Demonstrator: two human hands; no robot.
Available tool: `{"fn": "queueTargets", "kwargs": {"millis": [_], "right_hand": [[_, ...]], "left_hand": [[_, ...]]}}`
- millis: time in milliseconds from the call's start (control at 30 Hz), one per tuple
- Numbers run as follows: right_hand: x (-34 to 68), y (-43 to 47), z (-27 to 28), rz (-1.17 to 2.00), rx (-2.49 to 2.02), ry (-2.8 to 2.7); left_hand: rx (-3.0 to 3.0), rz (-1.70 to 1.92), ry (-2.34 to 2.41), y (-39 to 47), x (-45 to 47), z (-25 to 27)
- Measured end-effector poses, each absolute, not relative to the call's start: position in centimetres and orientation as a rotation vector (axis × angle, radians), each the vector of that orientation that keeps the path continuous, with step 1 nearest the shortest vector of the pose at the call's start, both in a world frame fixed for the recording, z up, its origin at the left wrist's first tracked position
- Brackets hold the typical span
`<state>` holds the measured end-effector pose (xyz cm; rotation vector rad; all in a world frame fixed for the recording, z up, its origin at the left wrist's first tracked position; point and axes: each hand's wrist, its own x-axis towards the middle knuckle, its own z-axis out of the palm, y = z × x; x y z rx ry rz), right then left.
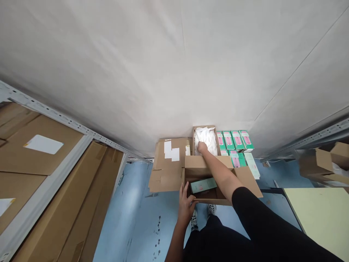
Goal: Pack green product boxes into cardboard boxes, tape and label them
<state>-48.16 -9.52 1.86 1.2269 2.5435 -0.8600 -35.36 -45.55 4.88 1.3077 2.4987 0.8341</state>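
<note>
An open cardboard box (208,169) sits in front of me with its flaps folded out. A pale green carton (203,185) with pink print lies inside it, slightly slanted. My left hand (187,203) holds the box's near left corner, thumb along the front edge and fingers at the left side. My right arm crosses over the box, and my right hand (202,147) is down among white packets (206,135) in a smaller cardboard box (218,145) behind it. Its fingers look curled, with the tips hidden, so what they hold does not show.
Several green-and-pink cartons (237,139) stand in rows on the right, beside a paler carton (251,164). Flattened cardboard (167,174) with white labels lies left. A metal shelf (73,127) with large boxes runs along the left; a pale yellow tabletop (319,218) is at right.
</note>
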Motion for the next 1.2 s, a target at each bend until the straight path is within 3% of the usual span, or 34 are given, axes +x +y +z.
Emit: {"fn": "queueTargets", "kwargs": {"millis": [200, 400, 667, 967, 1200], "right_hand": [[-46.8, -8.9, 3.6, -0.873, 1.284, 2.598], [-44.4, -9.0, 9.0, -0.900, 1.391, 2.730], [-33.4, -17.8, 12.4, -1.329, 1.352, 3.089], [-21.0, -29.0, 8.7, -1.085, 1.501, 2.918], [-16.2, -29.9, 12.3, -1.027, 1.560, 3.132]], "left_hand": [[1.312, 0.851, 2.470, -45.5, -35.9, 4.8], [1.316, 0.972, 2.432, -45.8, -36.1, 4.9], [1.428, 1.105, 2.388, -46.5, -37.0, 4.5], [1.514, 1.185, 2.327, -47.9, -37.2, 4.5], [1.611, 1.163, 2.285, -49.3, -35.6, 5.0]]}}
